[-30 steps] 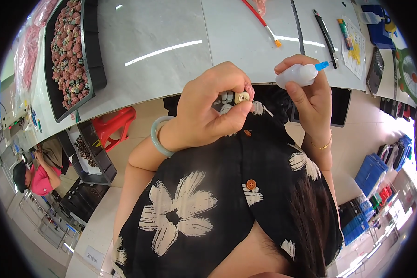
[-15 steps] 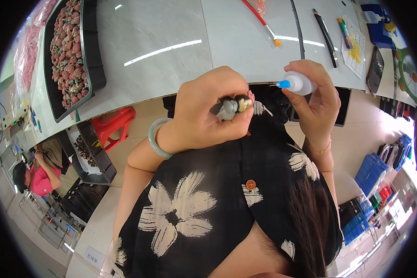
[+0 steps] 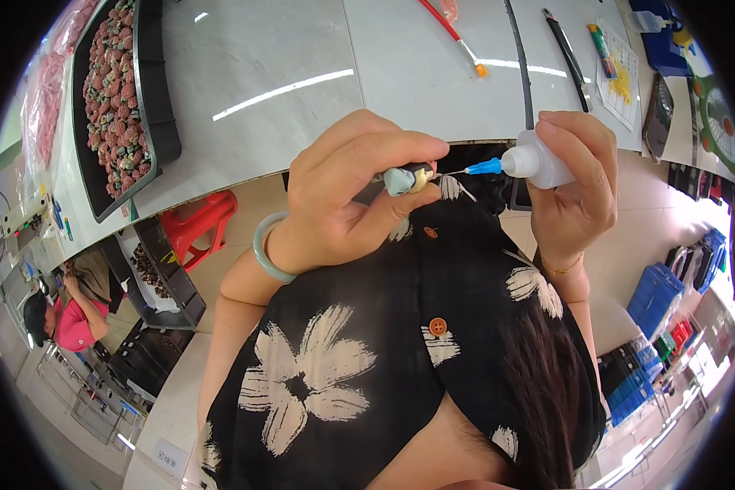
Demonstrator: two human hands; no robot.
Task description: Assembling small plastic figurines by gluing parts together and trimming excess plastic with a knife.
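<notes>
My left hand is closed on a small figurine, part grey-green, part black and cream. Thumb and fingers pinch it from both sides, and much of it is hidden by them. Opposite it, my right hand grips a translucent white squeeze bottle. The bottle lies sideways, its blue needle tip pointing left. The thin needle ends close to the figurine's right side; whether it touches, I cannot tell.
A black tray heaped with small pink and grey pieces stands at the table's left. A red-handled brush, a black-handled tool and a paper with yellow bits lie farther right. A red stool stands below the table edge.
The bottle has turned level, and its needle has come up to the figurine. My left hand has tilted the figurine, showing more of its grey-green part.
</notes>
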